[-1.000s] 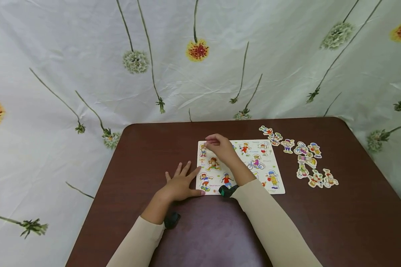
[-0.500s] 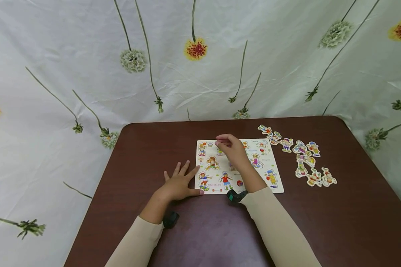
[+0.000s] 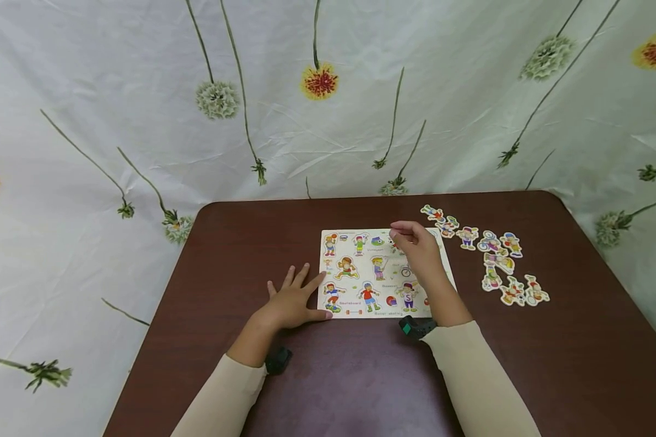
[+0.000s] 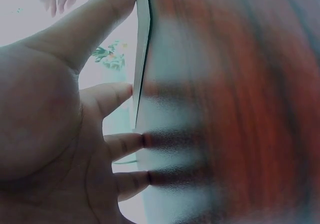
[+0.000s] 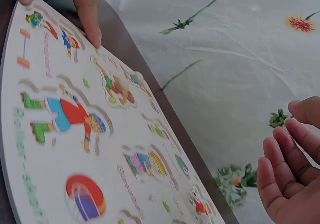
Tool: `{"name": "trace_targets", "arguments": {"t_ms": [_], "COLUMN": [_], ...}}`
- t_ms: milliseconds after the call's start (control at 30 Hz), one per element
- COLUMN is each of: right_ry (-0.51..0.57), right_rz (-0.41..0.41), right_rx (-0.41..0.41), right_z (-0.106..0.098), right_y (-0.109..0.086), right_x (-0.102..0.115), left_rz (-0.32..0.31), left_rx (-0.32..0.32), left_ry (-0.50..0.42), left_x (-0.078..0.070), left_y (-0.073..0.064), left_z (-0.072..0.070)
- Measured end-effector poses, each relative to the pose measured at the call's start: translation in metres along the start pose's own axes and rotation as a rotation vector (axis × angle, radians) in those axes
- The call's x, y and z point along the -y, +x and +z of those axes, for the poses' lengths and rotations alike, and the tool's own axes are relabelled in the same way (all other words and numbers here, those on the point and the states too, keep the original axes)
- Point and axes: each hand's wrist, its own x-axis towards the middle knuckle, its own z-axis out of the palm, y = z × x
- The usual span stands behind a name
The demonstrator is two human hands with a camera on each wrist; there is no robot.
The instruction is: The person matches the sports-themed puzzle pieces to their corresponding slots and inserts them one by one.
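Observation:
A white puzzle board (image 3: 365,267) printed with sporty cartoon children lies on the table, with shaped recesses around several figures. My left hand (image 3: 292,303) rests palm down at its left side, fingers spread; the thumb and index fingertip touch the board's edge. In the left wrist view, the board's thin edge (image 4: 142,39) runs past those fingertips. My right hand (image 3: 422,252) is over the board's upper right part, hiding some figures there. The right wrist view shows its fingers (image 5: 272,159) loosely bent, nothing visible between them. A runner figure (image 5: 117,87) shows on the board there.
Several loose cartoon-child pieces lie right of the board, among them a purple-trousered figure (image 3: 468,238), a blue-capped one (image 3: 511,244) and a lower one (image 3: 536,290). The dark brown table (image 3: 251,237) ends at a flowered white cloth (image 3: 306,139) behind.
My right hand has moved rightward across the board from its upper left corner, uncovering the figures in the middle. The left hand stays in place. The loose pieces lie as before.

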Motion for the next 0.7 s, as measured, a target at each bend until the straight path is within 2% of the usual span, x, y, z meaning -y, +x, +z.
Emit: {"name": "trace_targets", "arguments": {"t_ms": [433,700], "right_ry": [-0.057,-0.05], "right_rz": [0.051,0.078], "right_rx": [-0.13,-0.228], "right_z": [-0.051,-0.078], "right_y": [-0.009,-0.015], "right_x": [-0.012,-0.02], "left_rz": [-0.009,-0.007], "left_rx": [0.006,-0.001], "left_ry": [-0.005,-0.008], "left_x": [0.001,0.002], "left_y": [0.004,0.003], "left_z": [0.002,0.002]}}
